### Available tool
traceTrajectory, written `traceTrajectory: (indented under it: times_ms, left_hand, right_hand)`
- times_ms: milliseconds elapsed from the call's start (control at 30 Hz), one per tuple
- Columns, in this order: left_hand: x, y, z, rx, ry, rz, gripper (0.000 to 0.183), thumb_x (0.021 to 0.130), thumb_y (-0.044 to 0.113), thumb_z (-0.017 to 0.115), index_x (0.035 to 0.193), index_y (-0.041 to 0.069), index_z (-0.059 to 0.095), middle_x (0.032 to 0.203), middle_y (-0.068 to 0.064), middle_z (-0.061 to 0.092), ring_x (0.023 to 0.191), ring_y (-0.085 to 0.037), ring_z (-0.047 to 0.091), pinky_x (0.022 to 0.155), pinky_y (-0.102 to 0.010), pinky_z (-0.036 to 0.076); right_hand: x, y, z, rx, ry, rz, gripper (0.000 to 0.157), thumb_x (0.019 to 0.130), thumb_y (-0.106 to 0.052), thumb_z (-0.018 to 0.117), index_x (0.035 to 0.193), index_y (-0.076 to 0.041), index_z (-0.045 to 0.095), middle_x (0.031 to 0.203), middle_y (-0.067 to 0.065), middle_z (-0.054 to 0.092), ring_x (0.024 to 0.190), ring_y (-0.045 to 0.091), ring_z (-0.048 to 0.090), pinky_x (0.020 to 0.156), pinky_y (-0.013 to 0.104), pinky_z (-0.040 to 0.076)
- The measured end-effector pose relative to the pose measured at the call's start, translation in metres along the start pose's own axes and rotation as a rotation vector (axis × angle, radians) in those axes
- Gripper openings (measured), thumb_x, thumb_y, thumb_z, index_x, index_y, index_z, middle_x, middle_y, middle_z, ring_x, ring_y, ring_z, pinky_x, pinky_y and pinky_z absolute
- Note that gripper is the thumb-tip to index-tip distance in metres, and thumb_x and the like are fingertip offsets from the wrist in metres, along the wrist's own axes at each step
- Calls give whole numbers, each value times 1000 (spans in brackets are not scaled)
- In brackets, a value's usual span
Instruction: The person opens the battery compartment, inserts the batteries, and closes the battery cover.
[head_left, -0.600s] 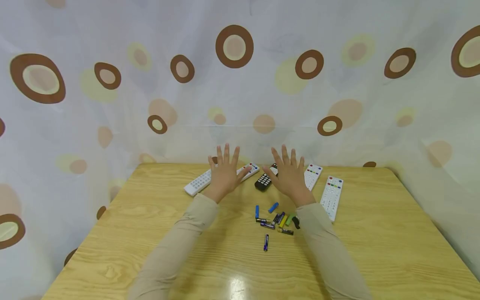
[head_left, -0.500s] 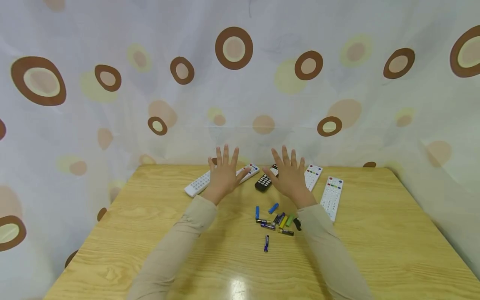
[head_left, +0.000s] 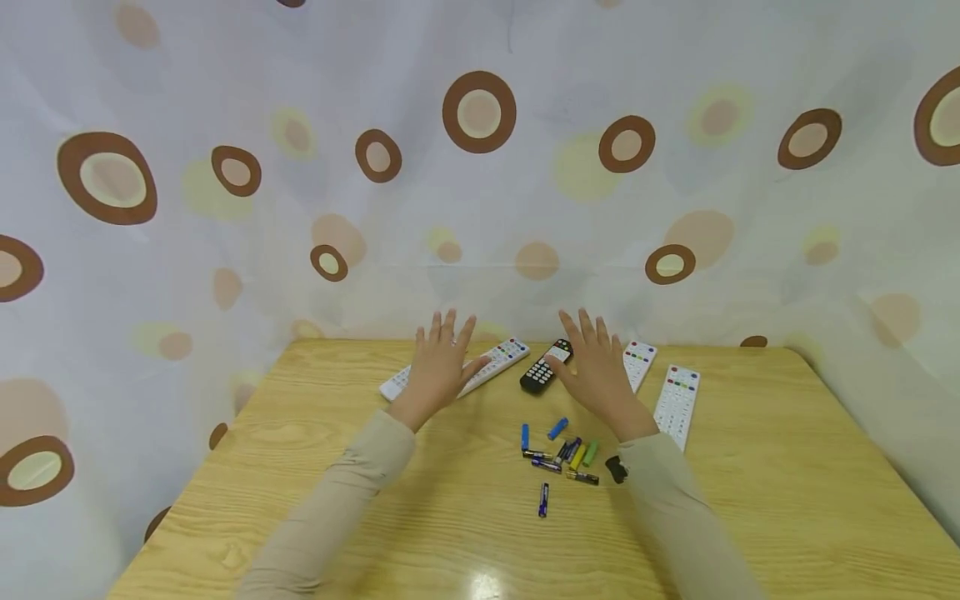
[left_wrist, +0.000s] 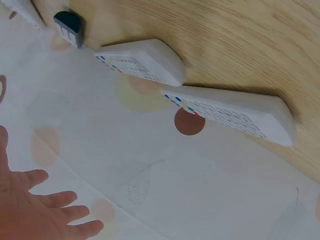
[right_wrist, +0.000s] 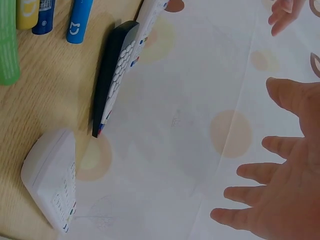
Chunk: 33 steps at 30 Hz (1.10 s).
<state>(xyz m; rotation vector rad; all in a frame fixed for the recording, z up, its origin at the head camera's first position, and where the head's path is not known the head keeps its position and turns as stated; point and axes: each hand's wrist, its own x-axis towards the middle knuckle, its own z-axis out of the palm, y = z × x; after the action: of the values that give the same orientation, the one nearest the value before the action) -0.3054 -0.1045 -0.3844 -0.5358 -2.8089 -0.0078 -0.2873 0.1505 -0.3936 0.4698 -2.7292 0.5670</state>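
Note:
My left hand [head_left: 437,367] is held up over the far part of the table, fingers spread, holding nothing. It overlaps two white remote controls, one on the left [head_left: 395,384] and one slanting to its right [head_left: 497,363]. Likewise raised and spread is my right hand [head_left: 600,372], between a black remote control [head_left: 542,372] and a white remote control [head_left: 638,363] partly hidden behind it. The left wrist view shows the left palm [left_wrist: 37,207] against the cloth; the right palm [right_wrist: 282,185] shows in the right wrist view, with nothing in its fingers.
Several loose batteries lie mid-table, among them a blue one [head_left: 557,428], a green one [head_left: 591,453] and a purple one [head_left: 543,500]. A small black object [head_left: 617,469] sits by the right sleeve. Another white remote [head_left: 677,406] lies farther right. Patterned cloth [head_left: 480,200] hangs behind the table.
The head view has tilted, so the scene sits lower and slightly right. Both hands have moved a little apart, uncovering more of the black remote and the small black object.

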Motion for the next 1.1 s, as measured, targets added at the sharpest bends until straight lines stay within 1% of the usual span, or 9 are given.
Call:
traceTrajectory:
  times_ms: [100, 167, 267, 333, 467, 600, 767, 867, 1100]
  left_hand:
    - [-4, -12, -1, 51, 12, 53, 71, 97, 56, 42, 152, 14, 28, 154, -22, 23, 142, -41, 20, 111, -58, 23]
    - [-8, -22, -1, 64, 19, 78, 69, 96, 52, 49, 150, 13, 32, 152, -23, 28, 140, -41, 24, 110, -57, 25]
    - [-12, -38, 1, 52, 9, 77, 68, 94, 43, 60, 148, 10, 36, 147, -24, 35, 136, -41, 32, 109, -55, 29]
    - [-15, -47, 5, 11, -19, 46, 68, 92, 35, 66, 146, 6, 37, 142, -25, 40, 133, -41, 36, 108, -54, 31]
    - [-18, -61, 15, -48, -122, -54, 64, 89, 23, 71, 138, -6, 42, 130, -26, 48, 122, -40, 46, 103, -51, 38]
    - [-15, -71, 27, -81, -242, -137, 57, 90, 22, 70, 129, -12, 46, 124, -26, 52, 117, -39, 50, 101, -48, 42]
    - [-6, -78, 38, -145, -367, -228, 54, 94, 26, 65, 129, -12, 48, 127, -26, 50, 118, -38, 50, 97, -49, 45]
    - [-2, -80, 44, -173, -389, -256, 50, 94, 26, 64, 126, -10, 51, 125, -26, 51, 116, -38, 52, 93, -50, 47]
    - [7, -79, 56, -169, -350, -254, 43, 92, 25, 67, 116, -10, 59, 113, -25, 56, 106, -36, 57, 86, -48, 51]
  right_hand:
    - [-5, 0, -3, 34, 5, -9, 71, 99, -35, 54, 154, -9, 16, 155, 28, 14, 140, 50, 9, 108, 68, 12]
    - [-8, -1, -4, 62, 7, -18, 70, 99, -32, 54, 153, -8, 17, 154, 28, 16, 140, 50, 12, 109, 67, 13]
    - [-13, -3, -5, 84, 28, -38, 69, 99, -28, 56, 152, -6, 19, 152, 29, 21, 138, 51, 18, 110, 64, 17]
    - [-15, -4, -5, 87, 46, -56, 68, 98, -25, 57, 151, -4, 21, 150, 30, 25, 136, 50, 22, 109, 63, 20]
    - [-19, -6, -4, 88, 64, -77, 68, 97, -22, 60, 150, -2, 23, 147, 30, 30, 135, 49, 26, 106, 63, 26]
    - [-20, -12, -5, 104, 54, -80, 68, 96, -20, 61, 150, -2, 24, 146, 30, 30, 134, 48, 28, 105, 64, 28]
    - [-23, -19, -9, 105, 40, -81, 66, 95, -19, 61, 149, -1, 27, 147, 30, 31, 134, 47, 29, 105, 63, 28]
    - [-24, -21, -9, 91, 45, -84, 63, 96, -20, 61, 147, 0, 30, 146, 29, 32, 133, 46, 31, 105, 62, 30]
    - [-30, -22, -8, 91, 47, -103, 61, 95, -19, 62, 145, 2, 33, 143, 29, 37, 130, 47, 35, 103, 62, 33]
